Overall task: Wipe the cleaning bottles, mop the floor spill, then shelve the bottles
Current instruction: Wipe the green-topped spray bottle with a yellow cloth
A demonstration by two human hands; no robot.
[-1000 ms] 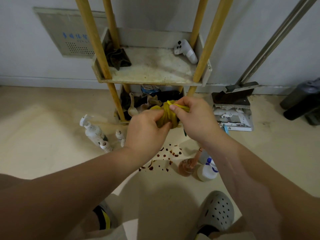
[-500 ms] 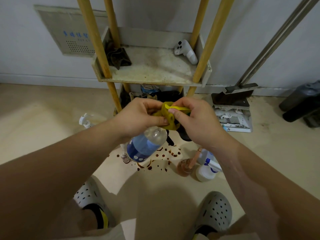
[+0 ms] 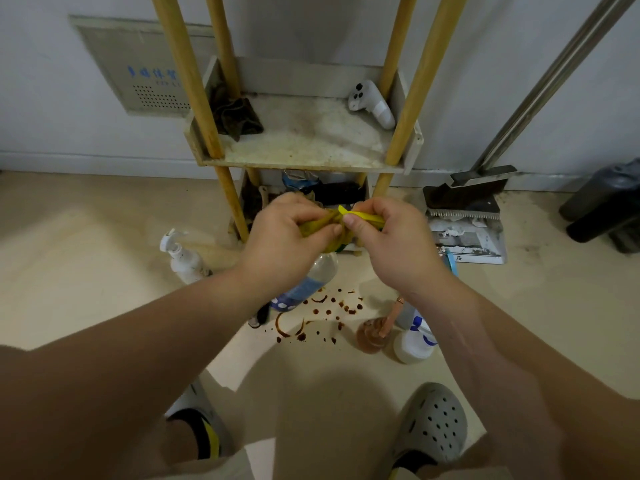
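From the head view, the person is standing over the mess with both hands raised at the centre of the frame. The left hand (image 3: 287, 237) and right hand (image 3: 391, 244) are both curling tightly round a bunched yellow cloth (image 3: 330, 221), thumbs pinching it from either side, with a bright strip of it poking up between them. The cloth is wrapping the top of a blue-labelled bottle (image 3: 308, 284), which is hanging out from under the left hand. Its long axis is running from the hands down and slightly left toward the lower middle of the frame, base lowest, so the left hand is the nearer one to its body and the right hand is working only the cloth. Which hand is actually bearing the bottle's weight I cannot tell. Below the bottle's base, the dark brown spill (image 3: 322, 313) is dotting the floor (image 3: 104, 271), not yet mopped. More bottles are waiting down there: a white pump bottle (image 3: 180, 258) at mid left, and an amber bottle (image 3: 374, 336) just beside a white bottle (image 3: 412, 341) at lower right of the spill. The shelf (image 3: 301, 164) is sitting above the hands in the upper middle, carrying a dark rag (image 3: 235, 116) and a white controller (image 3: 370, 103). I judge the wiping is under way, with mopping and shelving to come.
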